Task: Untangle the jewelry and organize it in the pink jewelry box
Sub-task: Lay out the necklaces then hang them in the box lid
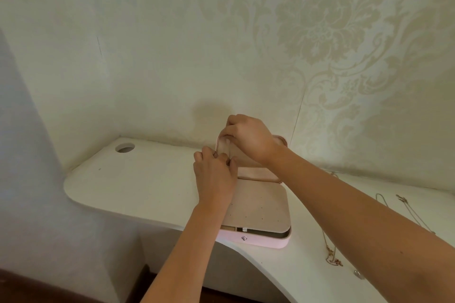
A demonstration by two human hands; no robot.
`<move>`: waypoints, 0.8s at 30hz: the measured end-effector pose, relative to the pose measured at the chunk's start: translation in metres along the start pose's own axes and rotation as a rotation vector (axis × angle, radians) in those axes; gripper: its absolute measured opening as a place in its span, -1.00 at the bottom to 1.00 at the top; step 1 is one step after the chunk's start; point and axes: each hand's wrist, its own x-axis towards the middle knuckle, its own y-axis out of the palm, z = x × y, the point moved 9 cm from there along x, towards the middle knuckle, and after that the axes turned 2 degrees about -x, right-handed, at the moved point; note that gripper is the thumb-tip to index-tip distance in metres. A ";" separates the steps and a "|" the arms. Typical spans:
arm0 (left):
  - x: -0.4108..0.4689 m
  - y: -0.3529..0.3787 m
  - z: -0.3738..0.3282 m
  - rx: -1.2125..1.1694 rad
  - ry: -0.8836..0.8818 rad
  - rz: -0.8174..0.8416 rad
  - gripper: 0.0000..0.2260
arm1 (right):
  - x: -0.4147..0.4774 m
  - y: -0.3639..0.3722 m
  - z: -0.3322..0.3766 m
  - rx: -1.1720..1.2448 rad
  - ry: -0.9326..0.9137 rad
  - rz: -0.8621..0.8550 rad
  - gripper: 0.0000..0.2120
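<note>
- Two hands met over the open box [258, 236], which sat on the white desk [138, 187] near the wall.
- Left hand [213, 174] pinched a thin chain [218, 146] at the upright lid [246, 167], fingers closed on it.
- Right hand [248, 138] pinched the same chain higher, at the lid's top-left corner.
- Perforated tan insert [261, 209] lay over the box base.
- Several necklaces [408, 211] lay loose on the desk, right of the box.

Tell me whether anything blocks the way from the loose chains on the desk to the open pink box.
Nothing on the desk does. The chains lie right of the pink box, with bare desk between. Only the right forearm crosses above that stretch, while both hands work at the raised lid.
</note>
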 end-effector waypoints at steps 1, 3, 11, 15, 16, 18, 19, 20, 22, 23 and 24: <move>0.000 0.000 0.000 -0.002 0.001 0.001 -0.82 | -0.001 -0.001 -0.001 -0.003 -0.009 -0.019 -0.78; 0.000 0.001 0.000 0.001 0.000 0.003 -0.81 | -0.003 -0.002 -0.002 0.007 -0.040 -0.067 -0.80; 0.001 0.003 0.002 -0.020 -0.036 0.037 -0.76 | -0.003 -0.002 -0.003 0.017 -0.097 -0.115 -0.78; 0.001 0.004 0.003 -0.023 -0.049 0.081 -0.73 | -0.002 0.004 -0.007 0.027 -0.102 -0.121 -0.82; 0.001 0.004 0.004 -0.023 -0.053 0.087 -0.73 | -0.003 0.005 -0.007 0.029 -0.106 -0.114 -0.83; 0.001 0.005 0.006 -0.023 -0.074 0.111 -0.72 | -0.004 0.004 -0.007 0.054 -0.108 -0.106 -0.85; 0.001 0.007 0.008 -0.029 -0.095 0.136 -0.72 | -0.005 0.001 -0.008 0.085 -0.093 -0.103 -0.85; 0.001 0.010 0.011 -0.045 -0.123 0.168 -0.71 | -0.007 -0.003 -0.011 0.119 -0.068 -0.101 -0.85; 0.000 0.015 0.016 -0.106 -0.179 0.238 -0.71 | -0.012 -0.013 -0.018 0.166 -0.017 -0.080 -0.84; 0.000 0.016 0.017 -0.146 -0.201 0.262 -0.72 | -0.016 -0.018 -0.021 0.182 -0.002 -0.073 -0.84; -0.001 0.017 0.018 -0.183 -0.216 0.277 -0.73 | -0.022 -0.024 -0.025 0.201 0.011 -0.066 -0.85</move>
